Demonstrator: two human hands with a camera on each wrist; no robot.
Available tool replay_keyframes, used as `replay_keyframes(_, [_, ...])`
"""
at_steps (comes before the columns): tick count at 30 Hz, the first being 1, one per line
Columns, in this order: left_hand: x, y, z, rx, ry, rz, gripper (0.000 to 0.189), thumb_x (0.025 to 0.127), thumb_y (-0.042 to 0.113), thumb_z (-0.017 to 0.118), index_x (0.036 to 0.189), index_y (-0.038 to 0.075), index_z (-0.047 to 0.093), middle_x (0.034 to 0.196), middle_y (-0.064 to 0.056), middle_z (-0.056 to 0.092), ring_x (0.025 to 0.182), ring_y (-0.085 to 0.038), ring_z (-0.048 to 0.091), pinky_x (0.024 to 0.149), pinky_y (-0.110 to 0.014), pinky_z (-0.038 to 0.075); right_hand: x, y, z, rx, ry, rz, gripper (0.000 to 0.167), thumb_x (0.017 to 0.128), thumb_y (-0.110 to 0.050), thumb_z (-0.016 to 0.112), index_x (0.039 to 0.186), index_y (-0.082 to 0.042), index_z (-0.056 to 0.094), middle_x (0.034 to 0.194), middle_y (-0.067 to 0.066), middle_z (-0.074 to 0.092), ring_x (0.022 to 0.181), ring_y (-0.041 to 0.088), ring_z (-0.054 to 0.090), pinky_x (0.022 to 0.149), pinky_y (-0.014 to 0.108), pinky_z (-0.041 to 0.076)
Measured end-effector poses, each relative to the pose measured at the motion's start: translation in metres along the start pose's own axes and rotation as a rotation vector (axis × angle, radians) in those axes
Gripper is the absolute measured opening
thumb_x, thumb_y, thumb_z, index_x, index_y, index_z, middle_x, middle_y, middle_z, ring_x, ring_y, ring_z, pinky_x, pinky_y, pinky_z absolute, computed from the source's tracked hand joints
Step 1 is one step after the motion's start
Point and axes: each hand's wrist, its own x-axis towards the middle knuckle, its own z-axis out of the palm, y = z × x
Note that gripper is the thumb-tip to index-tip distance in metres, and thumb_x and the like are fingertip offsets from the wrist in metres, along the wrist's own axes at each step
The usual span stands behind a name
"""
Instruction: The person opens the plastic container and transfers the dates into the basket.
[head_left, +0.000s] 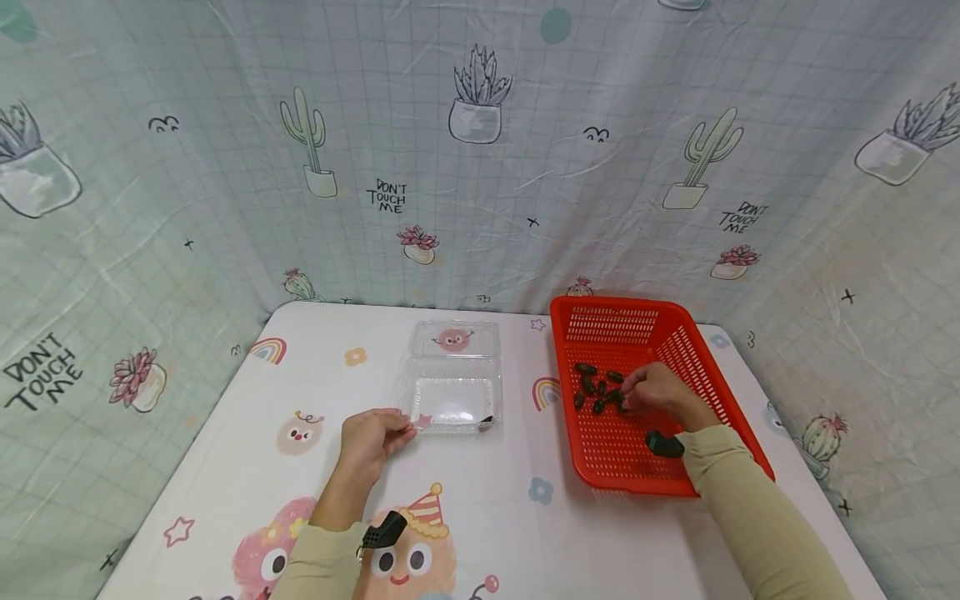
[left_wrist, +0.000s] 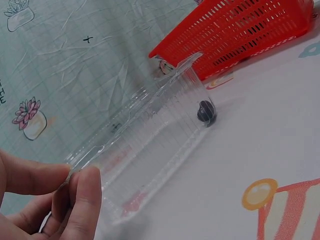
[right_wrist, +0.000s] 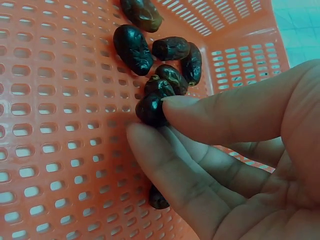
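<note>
My left hand (head_left: 373,437) pinches the near left corner of a clear plastic clamshell box (head_left: 450,400) between thumb and fingers. The box's lid (head_left: 454,340) is folded back, away from me. One dark date (head_left: 486,422) lies in the box's near right corner; the left wrist view shows that date (left_wrist: 205,112) through the clear wall. Over on the right, my right hand (head_left: 660,393) reaches down into a red plastic basket (head_left: 567,417). Its thumb and index finger pinch a shiny dark date (right_wrist: 150,111), partly hidden by the thumb.
Several loose dates (right_wrist: 132,50) lie around the right fingers on the basket's slotted floor. The white tabletop (head_left: 517,517) carries printed cartoon figures. A grid-patterned curtain (head_left: 525,208) stands behind the table and along both sides.
</note>
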Motion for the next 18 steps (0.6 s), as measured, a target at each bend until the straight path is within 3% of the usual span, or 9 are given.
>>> replay_keyframes(18, [-0.0009, 0.0003, 0.0007, 0.01, 0.001, -0.009, 0.029, 0.092, -0.01, 0.064, 0.119, -0.018, 0.059, 0.078, -0.007, 0.069, 0.069, -0.015, 0.072, 0.069, -0.026, 0.067, -0.0022, -0.0021, 0.0033, -0.053, -0.008, 0.028, 0.019, 0.09, 0.007, 0.062, 0.107, 0.014, 0.067, 0.093, 0.02, 0.073, 0.079, 0.023, 0.073, 0.078, 0.045, 0.068])
